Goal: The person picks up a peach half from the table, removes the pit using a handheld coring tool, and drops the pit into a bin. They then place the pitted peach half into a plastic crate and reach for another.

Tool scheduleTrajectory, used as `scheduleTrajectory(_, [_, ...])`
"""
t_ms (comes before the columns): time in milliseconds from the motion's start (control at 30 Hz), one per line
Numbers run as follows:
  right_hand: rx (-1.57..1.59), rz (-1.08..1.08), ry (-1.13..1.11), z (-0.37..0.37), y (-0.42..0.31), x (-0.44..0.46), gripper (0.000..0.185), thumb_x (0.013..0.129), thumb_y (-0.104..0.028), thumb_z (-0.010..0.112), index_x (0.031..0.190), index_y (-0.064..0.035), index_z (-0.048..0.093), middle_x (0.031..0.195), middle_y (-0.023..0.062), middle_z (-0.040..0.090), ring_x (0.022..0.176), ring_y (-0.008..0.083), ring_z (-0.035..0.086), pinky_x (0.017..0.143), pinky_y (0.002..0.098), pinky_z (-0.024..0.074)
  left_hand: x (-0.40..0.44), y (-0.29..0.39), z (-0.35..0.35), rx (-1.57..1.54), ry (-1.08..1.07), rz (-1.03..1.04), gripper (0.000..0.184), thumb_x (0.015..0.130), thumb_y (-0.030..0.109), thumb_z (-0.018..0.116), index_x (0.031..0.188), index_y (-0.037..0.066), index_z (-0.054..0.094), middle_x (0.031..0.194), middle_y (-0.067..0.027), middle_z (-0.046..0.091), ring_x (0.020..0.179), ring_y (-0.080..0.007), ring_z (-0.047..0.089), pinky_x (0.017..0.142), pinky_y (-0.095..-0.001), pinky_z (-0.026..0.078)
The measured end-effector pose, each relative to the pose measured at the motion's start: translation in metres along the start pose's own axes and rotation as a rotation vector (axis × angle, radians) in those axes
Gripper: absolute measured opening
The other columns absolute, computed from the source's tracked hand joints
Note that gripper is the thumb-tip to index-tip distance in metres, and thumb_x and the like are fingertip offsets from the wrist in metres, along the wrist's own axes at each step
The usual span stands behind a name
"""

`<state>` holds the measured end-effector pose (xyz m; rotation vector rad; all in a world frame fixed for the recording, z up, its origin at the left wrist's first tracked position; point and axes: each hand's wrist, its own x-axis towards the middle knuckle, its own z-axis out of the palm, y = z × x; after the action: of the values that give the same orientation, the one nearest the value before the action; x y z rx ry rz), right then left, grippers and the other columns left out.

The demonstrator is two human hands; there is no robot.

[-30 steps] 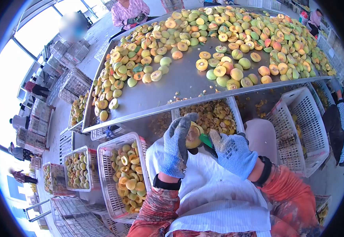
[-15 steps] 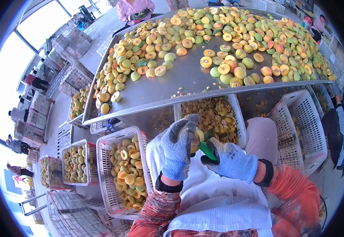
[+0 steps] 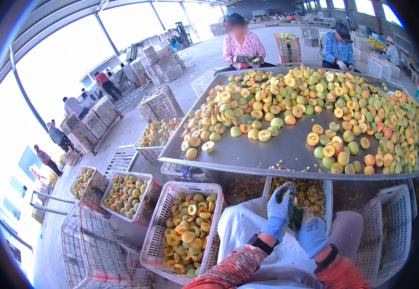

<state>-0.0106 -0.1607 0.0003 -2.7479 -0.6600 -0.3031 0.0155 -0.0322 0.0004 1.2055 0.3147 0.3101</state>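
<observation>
My left hand, in a blue glove with dark fingertips, is raised over my lap with its fingers curled; what lies inside them is hidden. Close beside it, my right hand is closed around a green-handled tool, only partly visible between the gloves. Both hands are just in front of a crate of brown-yellow scraps. Beyond them, a metal table bears a large heap of halved yellow-green fruit.
A crate of fruit halves stands left of my lap, with another fruit crate beyond. White crates stand at the right. Two people sit across the table. Further left are stacked crates and a forklift.
The view has tilted up and swung left, so the table and crates appear lower and further right. The fruit seen between my hands earlier is now out of sight.
</observation>
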Motion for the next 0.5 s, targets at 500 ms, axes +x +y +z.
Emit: scheduleTrajectory(500, [1.248, 0.461, -0.65, -0.057, -0.008, 0.012, 0.035, 0.074, -0.008, 0.067, 0.101, -0.0026, 0.046, 0.071, 0.0049, 0.051, 0.045, 0.0109, 0.049, 0.037, 0.0245, 0.0435, 0.016, 0.032, -0.005, 0.697, -0.288, 0.055, 0.03, 0.078, 0.019, 0.066, 0.105, 0.007, 0.063, 0.095, -0.0129, 0.064, 0.084, -0.0274, 0.063, 0.071, -0.0316, 0.05])
